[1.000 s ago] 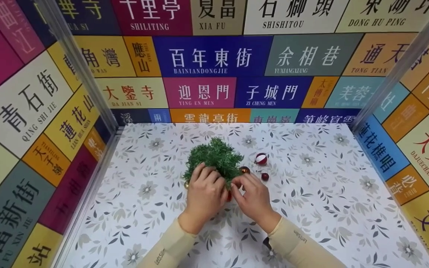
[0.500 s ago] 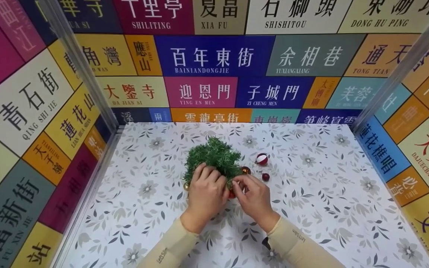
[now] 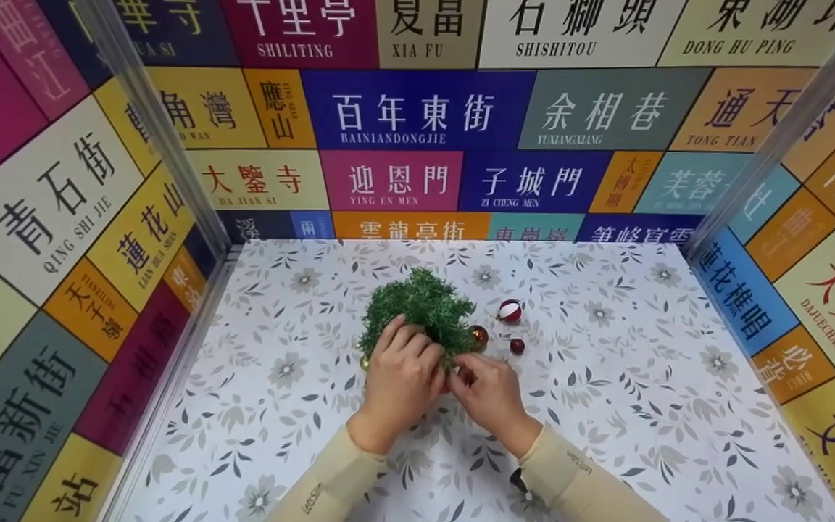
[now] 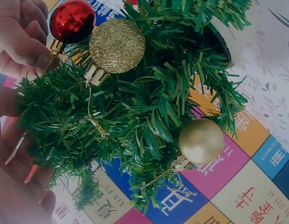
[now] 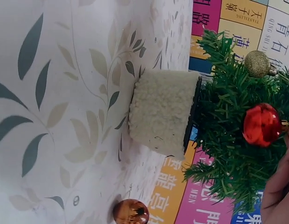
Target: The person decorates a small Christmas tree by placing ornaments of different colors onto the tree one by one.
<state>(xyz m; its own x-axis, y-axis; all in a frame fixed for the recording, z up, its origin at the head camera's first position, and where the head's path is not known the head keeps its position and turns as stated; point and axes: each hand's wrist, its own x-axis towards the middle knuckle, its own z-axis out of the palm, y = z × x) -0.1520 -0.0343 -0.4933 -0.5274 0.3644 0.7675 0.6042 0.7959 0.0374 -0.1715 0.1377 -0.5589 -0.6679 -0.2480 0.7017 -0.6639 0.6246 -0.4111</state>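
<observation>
Right fingers (image 3: 481, 364) have edged back; the white pot (image 5: 161, 112) holds the tree (image 5: 223, 102).

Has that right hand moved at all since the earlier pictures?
Yes, slightly: the right hand has come toward the person, farther from the printed grey flower beyond it.

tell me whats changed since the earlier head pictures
The right hand has shifted slightly toward the person, at the near right edge of the tree, so more of the amber ball shows beyond it. No new hold or release is plain to see. The left hand stays at the tree, and the striped ball and small dark red ball lie where they were.
</observation>
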